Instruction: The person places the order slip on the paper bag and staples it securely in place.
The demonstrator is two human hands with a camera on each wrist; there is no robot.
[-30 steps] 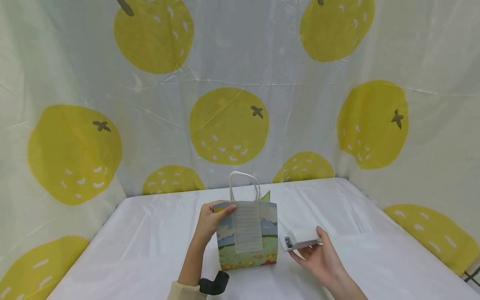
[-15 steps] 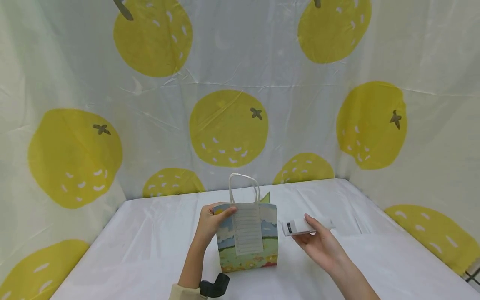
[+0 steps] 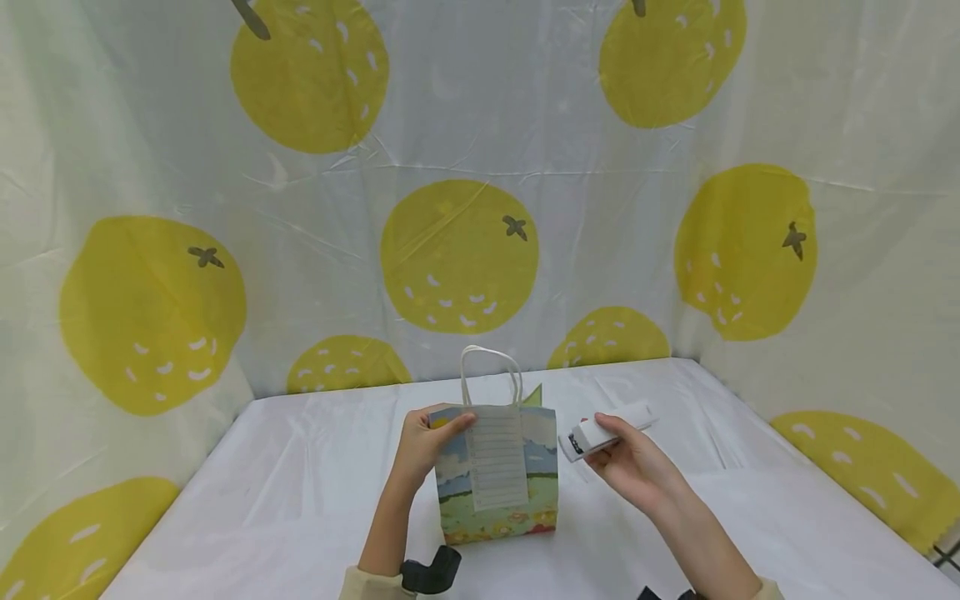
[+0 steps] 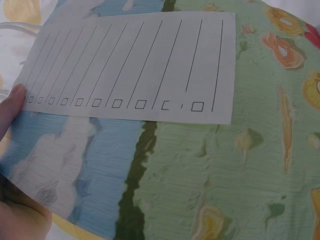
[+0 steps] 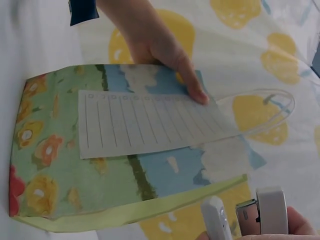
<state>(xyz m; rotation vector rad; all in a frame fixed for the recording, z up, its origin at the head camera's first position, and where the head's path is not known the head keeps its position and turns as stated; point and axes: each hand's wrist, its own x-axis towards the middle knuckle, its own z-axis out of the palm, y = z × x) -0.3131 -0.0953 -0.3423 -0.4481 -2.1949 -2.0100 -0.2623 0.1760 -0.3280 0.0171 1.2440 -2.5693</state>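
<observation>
A paper gift bag (image 3: pixel 498 523), painted with a flower meadow and sky, stands upright at the middle of the table. My left hand (image 3: pixel 422 440) pinches its upper left edge, the thumb pressing a lined checklist slip (image 3: pixel 497 458) flat on the front. In the left wrist view the slip (image 4: pixel 130 65) shows ruled lines and small boxes. To the right of the bag, my right hand (image 3: pixel 628 467) grips a white stapler (image 3: pixel 588 437), held raised with its mouth end toward the bag. The stapler's (image 5: pixel 272 210) arms stand apart in the right wrist view, with nothing between them.
Two white cord handles (image 3: pixel 491 350) loop up from the bag's top. A white cloth covers the table (image 3: pixel 300 475), and a curtain (image 3: pixel 577 208) printed with yellow fruit encloses the back and sides. A black wrist mount (image 3: pixel 431 571) sits on the left forearm.
My right hand has lifted the stapler and turned it, so its far end now slants up to the right. The left hand, bag and slip have stayed in place.
</observation>
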